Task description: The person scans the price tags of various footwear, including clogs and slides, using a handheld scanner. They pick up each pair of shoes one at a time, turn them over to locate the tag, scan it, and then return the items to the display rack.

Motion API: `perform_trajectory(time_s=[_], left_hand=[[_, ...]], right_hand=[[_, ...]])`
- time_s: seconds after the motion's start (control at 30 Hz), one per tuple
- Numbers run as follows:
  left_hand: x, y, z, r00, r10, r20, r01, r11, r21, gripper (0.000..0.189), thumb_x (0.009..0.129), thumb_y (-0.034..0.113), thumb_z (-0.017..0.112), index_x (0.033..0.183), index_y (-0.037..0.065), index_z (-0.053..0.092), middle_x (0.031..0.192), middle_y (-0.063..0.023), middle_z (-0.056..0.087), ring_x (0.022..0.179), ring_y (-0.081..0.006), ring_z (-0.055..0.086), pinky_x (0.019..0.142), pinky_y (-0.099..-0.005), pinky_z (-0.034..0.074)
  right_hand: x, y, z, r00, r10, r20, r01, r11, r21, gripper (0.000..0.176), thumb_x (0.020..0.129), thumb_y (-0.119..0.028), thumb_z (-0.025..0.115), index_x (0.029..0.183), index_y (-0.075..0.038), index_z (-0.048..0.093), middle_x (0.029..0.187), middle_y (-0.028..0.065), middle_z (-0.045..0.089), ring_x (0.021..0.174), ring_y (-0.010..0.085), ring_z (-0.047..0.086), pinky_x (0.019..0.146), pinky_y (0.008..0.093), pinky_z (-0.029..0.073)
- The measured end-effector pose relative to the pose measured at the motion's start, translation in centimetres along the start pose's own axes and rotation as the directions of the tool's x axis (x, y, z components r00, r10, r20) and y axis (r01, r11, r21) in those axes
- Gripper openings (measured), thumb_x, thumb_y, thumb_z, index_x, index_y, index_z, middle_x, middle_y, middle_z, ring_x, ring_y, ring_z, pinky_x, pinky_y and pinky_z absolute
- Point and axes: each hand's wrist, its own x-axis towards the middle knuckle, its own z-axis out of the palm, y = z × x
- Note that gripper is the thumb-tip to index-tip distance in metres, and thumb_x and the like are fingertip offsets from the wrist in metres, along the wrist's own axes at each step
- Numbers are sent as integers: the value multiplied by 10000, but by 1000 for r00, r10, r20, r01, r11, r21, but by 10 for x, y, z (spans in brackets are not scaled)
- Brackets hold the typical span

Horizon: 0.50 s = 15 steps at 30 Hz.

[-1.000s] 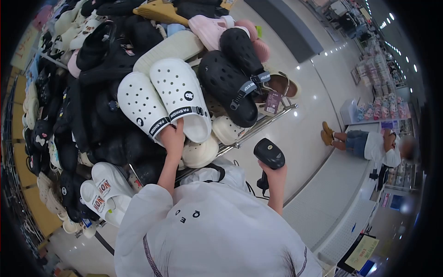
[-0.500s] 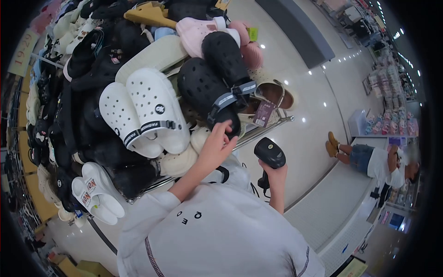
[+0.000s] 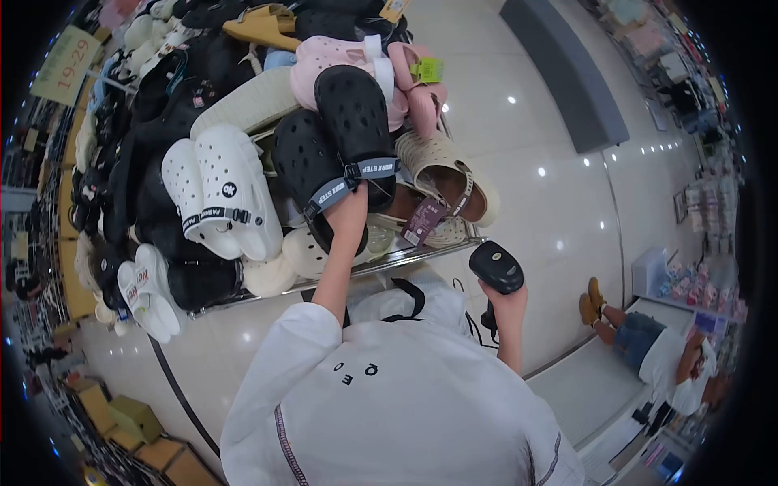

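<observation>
Head view: left hand grips black clogs just above it; right hand clasps scanner.

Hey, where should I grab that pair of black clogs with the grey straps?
Take the black clogs by the heel ends, under the straps, reaching from below: toes point up and away, heels hang nearest you. The left hand is there; the right hand holds the scanner.
</observation>
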Motion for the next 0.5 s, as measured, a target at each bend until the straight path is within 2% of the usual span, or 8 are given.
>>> perform_trajectory(time_s=[0.1, 0.13, 0.27, 0.33, 0.37, 0.43, 0.47, 0.5], left_hand=[[1, 10, -1, 993, -93, -74, 96, 995, 40, 316, 718, 284, 549, 732, -30, 583, 785, -211, 584, 745, -370, 554, 691, -430, 435], [2, 18, -10, 994, -102, -44, 103, 994, 34, 267, 695, 239, 563, 705, -28, 578, 753, -208, 578, 722, -375, 549, 677, -430, 432], [2, 7, -3, 991, -85, -100, 82, 996, -34, 221, 668, 187, 585, 680, -33, 562, 785, -253, 563, 785, -369, 543, 690, -427, 430], [3, -11, 11, 981, -13, -191, 16, 1000, 14, 200, 667, 154, 581, 688, -43, 558, 780, -255, 559, 799, -381, 535, 705, -435, 425], [4, -20, 18, 914, 71, -399, -113, 990, -82, 185, 674, 125, 594, 709, -53, 560, 793, -254, 561, 822, -388, 528, 715, -442, 417], [4, -4, -5, 862, 54, -504, -223, 933, -282, 193, 685, 105, 615, 754, -68, 563, 756, -226, 574, 767, -383, 539, 690, -413, 423], [0, 1, -22, 968, -104, -227, -21, 871, -491, 205, 684, 88, 633, 786, -74, 559, 712, -194, 583, 663, -341, 550, 642, -362, 427], [-4, 4, -26, 973, -152, -171, 35, 838, -545, 175, 723, 48, 595, 847, -70, 555, 767, -99, 593, 630, -155, 520, 629, -292, 413]], right_hand=[[13, -6, -2, 999, 19, 47, -19, 1000, 4, 427, 600, -24, 722, 984, 10, 539, 909, 88, 613, 823, 143, 577, 755, 268, 439], [15, -8, -1, 998, 2, 67, -3, 1000, 20, 434, 596, -18, 722, 988, 9, 536, 909, 87, 613, 824, 142, 577, 756, 267, 439], [23, -16, 7, 990, -71, 121, 58, 992, 108, 458, 581, 0, 718, 998, 8, 528, 907, 88, 614, 830, 141, 578, 766, 265, 437], [26, -17, 8, 987, -96, 129, 79, 988, 130, 466, 576, 2, 717, 1001, 7, 526, 908, 83, 613, 832, 140, 576, 773, 265, 434], [27, -17, 9, 984, -117, 133, 97, 984, 147, 473, 571, 4, 716, 1003, 6, 524, 909, 79, 612, 834, 140, 574, 780, 265, 432], [27, -19, 5, 980, -127, 152, 110, 987, 115, 478, 567, 7, 712, 1007, 3, 524, 924, 75, 607, 846, 140, 569, 788, 264, 429], [27, -21, 2, 975, -142, 173, 130, 988, 83, 483, 563, 9, 708, 1010, 1, 525, 938, 71, 602, 858, 140, 564, 796, 263, 425], [27, -26, -2, 973, -147, 179, 134, 987, 87, 483, 563, 9, 708, 1010, 1, 525, 938, 71, 602, 858, 140, 564, 796, 263, 425]])
